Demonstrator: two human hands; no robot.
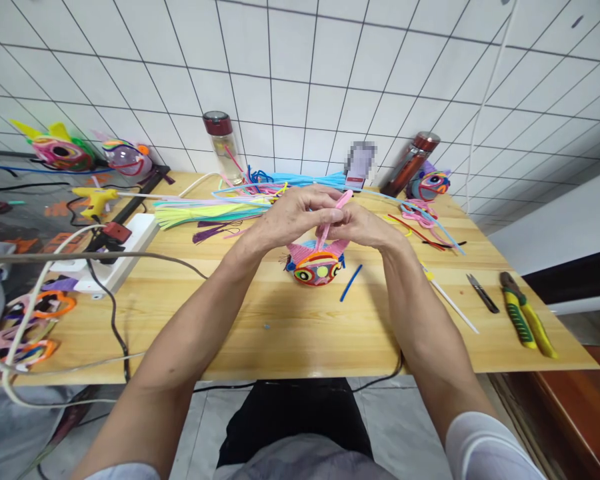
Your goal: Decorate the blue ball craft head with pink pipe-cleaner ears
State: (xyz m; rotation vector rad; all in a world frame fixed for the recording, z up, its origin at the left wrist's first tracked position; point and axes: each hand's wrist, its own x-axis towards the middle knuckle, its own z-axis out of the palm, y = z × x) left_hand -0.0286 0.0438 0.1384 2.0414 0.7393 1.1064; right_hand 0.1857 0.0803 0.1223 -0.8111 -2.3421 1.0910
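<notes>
Both my hands meet over the table, in front of a small round animal-face craft (321, 272) with pink ears, ringed eyes and a red-orange outline. A long pink chenille strip (328, 227) stands up between them above the craft. My left hand (303, 215) is closed on this strip, thumb across its upper part. Around the strip's other side, my right hand (363, 225) has its fingers curled in at it; part of its grip is hidden. Whether the strip is joined to the craft I cannot tell. Beside the craft lies a short blue chenille stem (351, 283).
Bundled chenille stems (210, 212) lie behind my hands. Snips (483, 293), pliers (527, 317) and a white stick (455, 303) lie right. At left are a yellow glue gun (95, 200), a power strip (125, 250) and loose cables. Two bottles (223, 143) (411, 163) stand by the wall.
</notes>
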